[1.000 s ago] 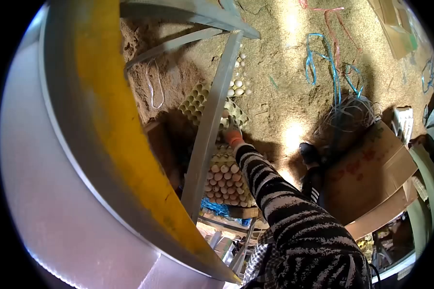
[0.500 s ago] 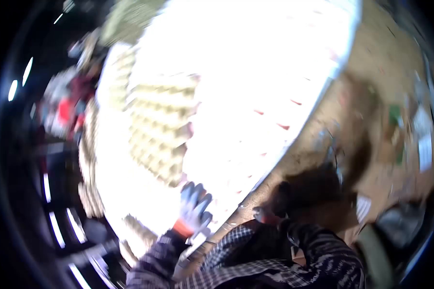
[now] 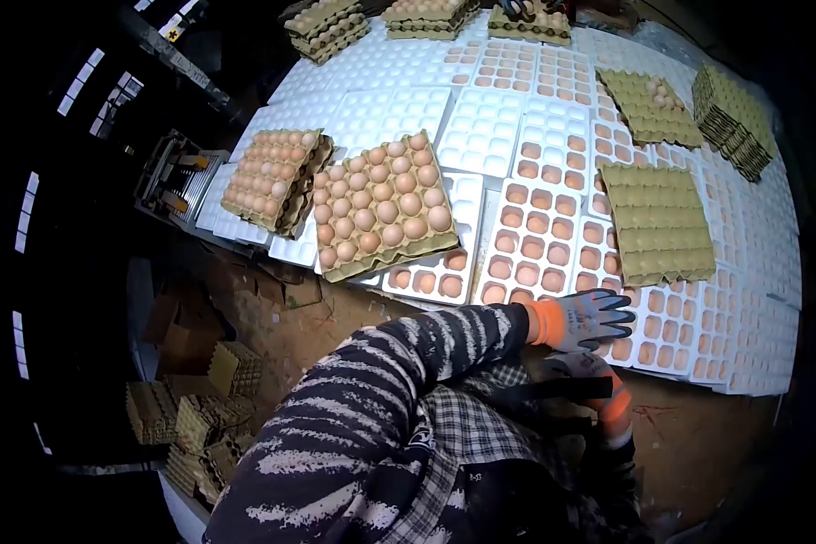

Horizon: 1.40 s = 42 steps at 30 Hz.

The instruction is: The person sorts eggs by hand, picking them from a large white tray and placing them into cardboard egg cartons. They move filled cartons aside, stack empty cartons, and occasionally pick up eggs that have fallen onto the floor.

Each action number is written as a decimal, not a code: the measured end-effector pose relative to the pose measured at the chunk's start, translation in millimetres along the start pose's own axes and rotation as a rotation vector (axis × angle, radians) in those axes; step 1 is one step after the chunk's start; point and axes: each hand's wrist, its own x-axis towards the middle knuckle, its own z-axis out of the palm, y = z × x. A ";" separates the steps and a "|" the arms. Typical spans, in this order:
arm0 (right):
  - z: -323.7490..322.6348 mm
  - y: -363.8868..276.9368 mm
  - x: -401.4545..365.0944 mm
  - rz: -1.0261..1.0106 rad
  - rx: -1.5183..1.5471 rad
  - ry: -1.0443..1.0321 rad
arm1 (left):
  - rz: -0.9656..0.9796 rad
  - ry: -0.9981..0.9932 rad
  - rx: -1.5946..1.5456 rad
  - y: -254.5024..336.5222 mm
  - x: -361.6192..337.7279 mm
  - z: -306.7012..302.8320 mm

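My left hand (image 3: 594,319), in a grey glove with dark fingertips and an orange cuff, reaches across my front. Its fingers are spread over the near edge of the white foam trays (image 3: 582,218), which hold brown eggs in square pockets. Just below it, near the table edge, is my right hand (image 3: 578,365) in a matching glove; its fingers are partly hidden and I cannot tell how they are held. An upturned cardboard egg tray (image 3: 659,224) lies beyond my left fingertips. To the left, a cardboard tray full of eggs (image 3: 385,204) rests across the foam trays.
A second stack of filled egg trays (image 3: 276,179) stands at the table's left edge. Nested cardboard trays (image 3: 734,122) are at the far right, more egg stacks (image 3: 431,16) at the back. On the floor, lower left, lie loose cardboard trays (image 3: 213,412). A roller conveyor (image 3: 189,181) adjoins the left side.
My view has swung strongly, from a blurred, glaring look along the table to a sharp one. My left hand now reaches rightward across my body, with my right hand close below it.
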 end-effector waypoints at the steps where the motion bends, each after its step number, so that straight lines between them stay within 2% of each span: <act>1: -9.7 -26.1 31.2 -0.011 0.052 0.013 | -0.105 0.001 0.014 7.1 -25.8 -30.5; 2: -13.4 -50.9 63.3 0.026 0.170 0.017 | -0.210 0.013 0.044 17.8 -56.0 -75.1; 3: -17.3 -75.7 95.4 0.063 0.288 0.025 | -0.455 0.080 0.078 27.2 -92.9 -106.8; 4: -13.0 -89.1 121.0 -0.079 0.082 0.085 | -0.542 0.192 0.238 28.0 -137.0 -134.7; 6: 5.1 -130.0 179.2 -0.076 0.054 0.153 | -0.841 0.264 0.384 39.5 -226.7 -196.6; 7: 26.4 -137.1 209.9 -0.171 0.028 0.199 | -0.950 0.312 0.460 46.5 -269.7 -219.8; 8: 46.5 -145.7 239.1 -0.263 0.007 0.245 | -1.093 0.284 0.488 52.9 -309.0 -237.0; 9: 58.8 -166.2 266.6 -0.241 -0.008 0.192 | -1.235 0.251 0.510 57.1 -342.8 -247.0; 11: 99.3 -179.9 319.7 -0.382 -0.166 0.123 | -1.326 0.071 0.550 52.5 -391.3 -249.5; 12: 126.5 -172.0 343.6 -0.415 -0.247 0.093 | -1.390 -0.061 0.520 49.7 -394.1 -252.3; 13: 151.5 -162.7 358.2 -0.440 -0.341 0.125 | -1.351 -0.042 0.559 44.8 -402.2 -243.2; 15: 171.8 -163.3 376.4 -0.370 -0.575 -0.023 | -1.321 0.028 0.525 33.3 -410.4 -236.5; 16: 175.1 -160.7 380.4 -0.382 -0.582 -0.008 | -1.269 0.089 0.546 32.8 -413.4 -235.0; 19: 144.4 -171.0 386.0 -0.288 -0.163 -0.120 | -1.323 0.543 0.048 39.7 -425.2 -254.2; 20: 151.4 -155.2 384.2 -0.229 0.041 0.004 | -1.238 0.921 -0.186 32.8 -442.1 -245.5; 21: 139.9 -174.4 380.1 -0.005 0.545 -0.023 | -1.183 1.229 -0.612 23.4 -459.0 -241.3; 23: 140.4 -186.7 390.4 -0.151 0.418 -0.013 | -1.212 0.976 -0.330 12.8 -465.8 -261.1; 24: 147.8 -199.3 392.2 -0.114 0.145 -0.095 | -1.167 0.703 -0.134 10.0 -450.2 -280.5; 25: 158.9 -212.9 395.6 -0.079 -0.129 -0.173 | -1.277 0.473 0.077 6.3 -440.4 -279.5; 26: 181.1 -211.9 395.6 -0.067 -0.389 -0.175 | -1.295 0.330 0.233 0.3 -432.3 -276.9; 27: 188.3 -221.8 401.1 0.045 -0.471 -0.277 | -1.305 0.188 0.388 -5.9 -427.5 -274.4; 29: 180.6 -221.3 408.2 0.054 -0.438 -0.319 | -1.315 0.268 0.231 -18.0 -431.6 -277.7; 31: 154.1 -210.2 406.2 0.044 0.012 -0.196 | -1.313 0.401 0.074 -19.1 -442.7 -278.9; 32: 143.8 -208.5 408.1 0.038 0.237 -0.130 | -1.213 0.609 0.031 -20.3 -454.1 -279.9; 34: 131.0 -221.5 415.1 0.130 0.694 -0.180 | -1.274 0.980 -0.547 -21.7 -465.0 -295.0; 35: 133.5 -219.5 425.3 -0.017 0.430 -0.167 | -1.315 1.141 -0.887 -27.2 -473.2 -297.8; 36: 136.1 -217.6 435.4 -0.154 0.164 -0.119 | -1.095 1.021 -0.397 -30.2 -469.4 -309.3; 37: 146.2 -228.6 438.6 -0.092 -0.172 -0.157 | -1.130 0.825 -0.122 -37.2 -470.6 -305.2; 39: 182.0 -238.5 453.6 0.049 -0.617 -0.177 | -1.135 0.412 0.420 -51.2 -473.6 -292.5; 40: 200.1 -235.8 454.4 -0.015 -0.782 -0.068 | -1.153 0.340 0.424 -48.6 -458.3 -298.7; 42: 206.6 -230.3 463.8 -0.010 -0.802 -0.144 | -1.226 0.274 0.444 -51.8 -448.4 -293.0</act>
